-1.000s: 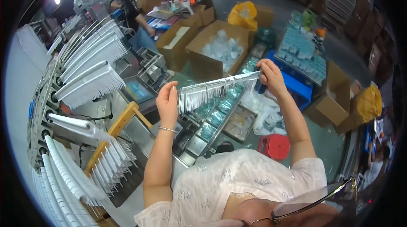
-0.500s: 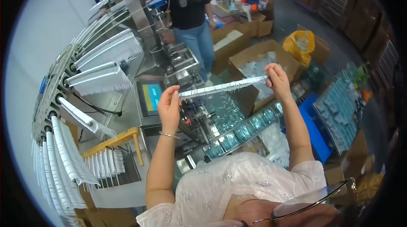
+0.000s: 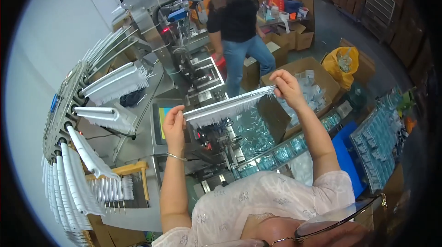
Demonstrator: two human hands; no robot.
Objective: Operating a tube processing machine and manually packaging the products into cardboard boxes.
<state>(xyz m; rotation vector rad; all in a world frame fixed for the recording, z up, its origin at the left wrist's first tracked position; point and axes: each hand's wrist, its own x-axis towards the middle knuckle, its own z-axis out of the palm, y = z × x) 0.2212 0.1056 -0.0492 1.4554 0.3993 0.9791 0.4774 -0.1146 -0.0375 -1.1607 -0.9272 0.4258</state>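
a fringed white strip [image 3: 228,105] drawn straight between left hand [image 3: 174,129] and right hand [image 3: 289,91]

the largest thing in view was a rotary machine frame [image 3: 60,108], curving down the left side. its rods carried white fringed sheets [image 3: 117,85], fanned out like spokes, presumably so that each could hang free of its neighbour. beyond the machinery stood a co-worker [image 3: 235,21] in a black top and blue jeans, arms lowered, well apart from the wearer's own hands.

near the co-worker's legs, an open cardboard box [image 3: 276,115] held loose clear packets; its top was probably left open for easy reach. at the right, teal packets [image 3: 375,141] lay in close rows, likely to save room, with a blue bin [image 3: 345,150] just beside them. a yellow bag [image 3: 334,66] stood near the box, its mouth gaping.

the strip hung in the air in front of the chest, its right end somewhat higher, fringe downward. the left thumb and fingers were pinched together on one end, and the right ones were clamped on the other. holding only the ends seemed meant to keep the middle from sagging and spare the fringe. smallest of all, a thin bracelet [image 3: 176,157] circled the left wrist.
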